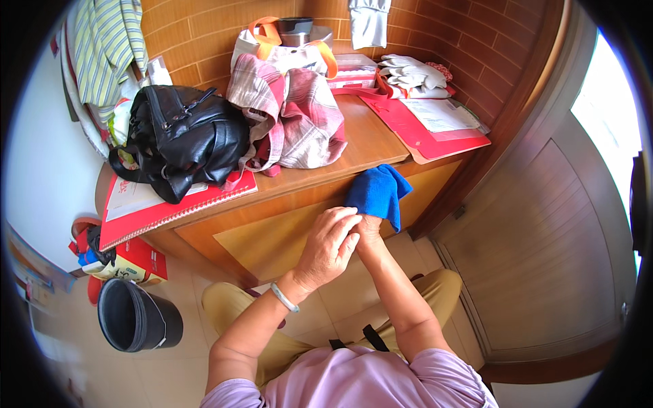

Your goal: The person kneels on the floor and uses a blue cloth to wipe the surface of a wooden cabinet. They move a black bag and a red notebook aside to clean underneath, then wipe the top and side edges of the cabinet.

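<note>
A blue cloth [378, 191] is draped over the fingers and part of the back of my right hand [368, 226], just in front of the wooden cabinet's edge. The cloth hides those fingers, so their pose and grip cannot be told. My left hand [329, 247], with a pale bangle [284, 297] at its wrist, reaches across; its fingertips touch or nearly touch the right hand beside the cloth's lower edge. Its fingers are slightly bent, with nothing seen held in them.
On the wooden cabinet [365, 127] lie a black leather bag [204, 132], a plaid cloth [311, 120], red folders [449, 145] and white gloves [413, 71]. A black bucket [158, 319] stands on the floor at left. A door [541, 245] is at right.
</note>
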The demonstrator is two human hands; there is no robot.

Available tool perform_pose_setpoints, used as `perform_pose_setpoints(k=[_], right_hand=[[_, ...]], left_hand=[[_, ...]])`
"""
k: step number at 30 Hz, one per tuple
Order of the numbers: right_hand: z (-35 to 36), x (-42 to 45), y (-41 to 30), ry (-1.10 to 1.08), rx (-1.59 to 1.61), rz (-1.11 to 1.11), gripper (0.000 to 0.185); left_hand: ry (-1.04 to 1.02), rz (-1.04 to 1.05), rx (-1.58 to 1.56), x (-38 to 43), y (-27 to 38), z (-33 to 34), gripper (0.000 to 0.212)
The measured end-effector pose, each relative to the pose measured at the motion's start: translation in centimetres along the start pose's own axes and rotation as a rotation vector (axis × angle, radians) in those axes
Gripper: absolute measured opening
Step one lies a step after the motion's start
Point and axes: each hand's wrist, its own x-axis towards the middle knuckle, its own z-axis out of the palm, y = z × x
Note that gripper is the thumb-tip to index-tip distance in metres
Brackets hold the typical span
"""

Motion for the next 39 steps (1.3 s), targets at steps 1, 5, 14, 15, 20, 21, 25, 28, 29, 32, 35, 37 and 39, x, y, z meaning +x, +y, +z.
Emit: perform_pose_setpoints(k=[1, 5, 14, 15, 20, 21, 25, 28, 29, 32, 35, 37, 39], right_hand=[[0.4, -0.1, -0.2, 0.001, -0.077, -0.010, 0.019], [1.9, -2.1, 0.7, 0.132, -0.542, -0.012, 0.022], [2.9, -5.5, 7.4, -0.101, -0.605, 0.075, 0.031], [3.8, -6.0, 8.1, -0.200, -0.892, -0.022, 0.034], [8.4, -7.5, 10.4, -0.384, -1.298, -0.183, 0.037], [12.6, -7.1, 7.3, -0.420, -1.421, -0.308, 0.032], [17.5, -6.6, 6.4, -0.510, -1.500, -0.032, 0.020], [17.4, -8.6, 11.3, -0.624, -1.499, -0.335, 0.024], [17.4, -8.9, 11.8, -0.624, -1.389, -0.304, 0.025], [19.8, -8.6, 11.3, -0.679, -1.152, -0.272, 0.027], [23.6, -5.9, 8.1, -0.685, -1.198, -0.293, 0.028], [24.3, -5.0, 7.2, -0.745, -1.218, -0.272, 0.027], [24.5, -4.7, 6.5, -0.765, -1.223, -0.219, 0.026]], left_hand=[[0.041, 0.014, -0.012, 0.1, 0.0, 0.6, 0.027], [0.080, 0.020, 0.097, 1.2, 0.4, 1.5, 0.033], [0.056, -0.060, 0.373, -0.8, 0.4, -2.6, 0.044], [0.097, -0.108, 0.354, -1.7, 0.2, -3.0, 0.044], [0.256, -0.189, 0.354, -4.7, 0.1, -6.5, 0.044], [0.307, -0.219, 0.410, -5.5, 0.7, -7.9, 0.039], [0.548, -0.218, 0.378, -8.7, 1.3, -8.6, 0.025], [0.431, -0.148, 0.635, -7.9, 1.7, -9.8, 0.026], [0.529, -0.187, 0.627, -8.0, 1.3, -10.1, 0.028], [0.524, -0.281, 0.583, -9.5, 0.5, -12.5, 0.029], [0.574, -0.230, 0.532, -9.9, 0.0, -13.6, 0.031], [0.647, -0.206, 0.604, -9.2, -1.1, -14.3, 0.038], [0.589, -0.181, 0.646, -9.3, -2.1, -15.4, 0.039]])
